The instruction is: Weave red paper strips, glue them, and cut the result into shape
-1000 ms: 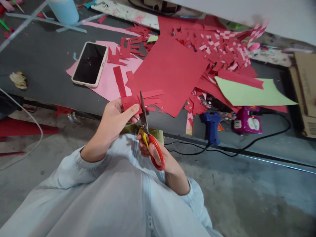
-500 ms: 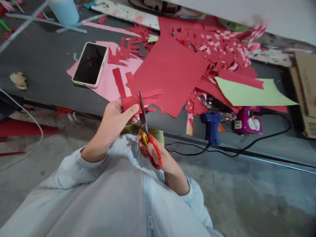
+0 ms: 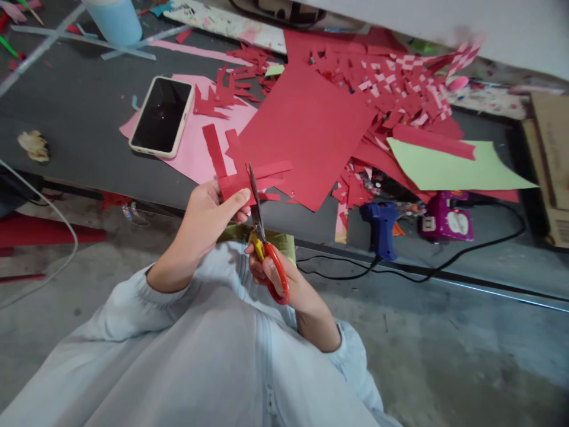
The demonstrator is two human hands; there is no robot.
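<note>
My left hand [image 3: 207,219] pinches a piece of red paper [image 3: 231,185] cut into several strips, its thumb on top. My right hand [image 3: 271,270] is closed round the red and yellow handles of a pair of scissors [image 3: 258,216]. The blades point up and away from me, at the right side of the held paper, nearly together. Whether they are biting into the paper is hard to make out. Beyond the hands lies a large red paper sheet [image 3: 306,118], and to its left a pink sheet [image 3: 200,160] is partly covered by a phone [image 3: 162,115].
Right of my hands are a blue glue gun [image 3: 381,228], its black cord [image 3: 444,270] and a purple power block [image 3: 447,218]. A pale green sheet [image 3: 453,169] lies behind them. Red and pink woven paper [image 3: 413,83] is heaped at the back. A blue bottle [image 3: 114,22] stands back left.
The scissors' red handle has shifted slightly to the left, bringing the blades a little closer together. The left hand and the red paper hold almost still.
</note>
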